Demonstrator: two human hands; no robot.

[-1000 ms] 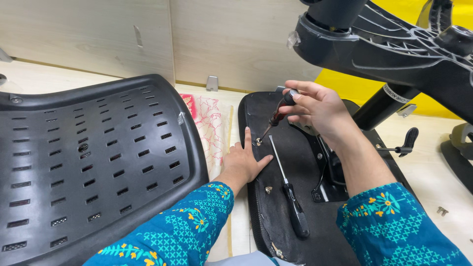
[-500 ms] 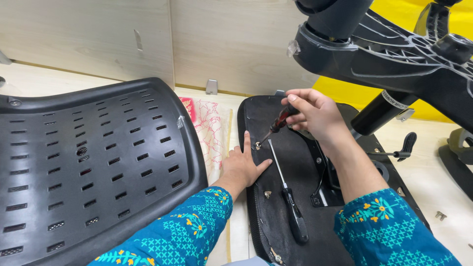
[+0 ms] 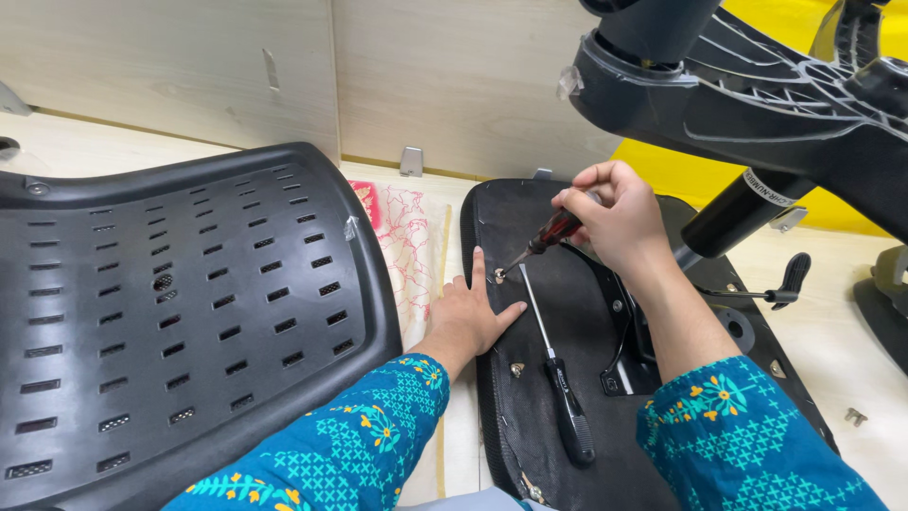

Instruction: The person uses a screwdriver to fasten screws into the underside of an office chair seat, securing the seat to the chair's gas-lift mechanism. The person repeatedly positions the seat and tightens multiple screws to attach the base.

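Note:
My right hand (image 3: 613, 216) grips a red-handled screwdriver (image 3: 547, 238) whose tip rests on a screw (image 3: 499, 276) in the underside of a black chair seat (image 3: 577, 303). My left hand (image 3: 470, 312) lies flat on the seat's left edge, fingers spread, right beside that screw. A second, black-handled screwdriver (image 3: 560, 388) lies loose on the seat between my arms. Another screw (image 3: 516, 369) sticks up near my left wrist.
A black perforated chair back (image 3: 180, 303) lies to the left. A chair base with gas cylinder (image 3: 747, 104) overhangs the upper right. A lever (image 3: 771, 289) juts right of the seat mechanism (image 3: 629, 331). Patterned cloth (image 3: 411, 246) lies between the parts. A wooden panel wall (image 3: 284, 66) stands behind.
My right hand has shifted slightly, keeping the screwdriver on the screw. The view has moved a little; my left hand stays flat on the seat.

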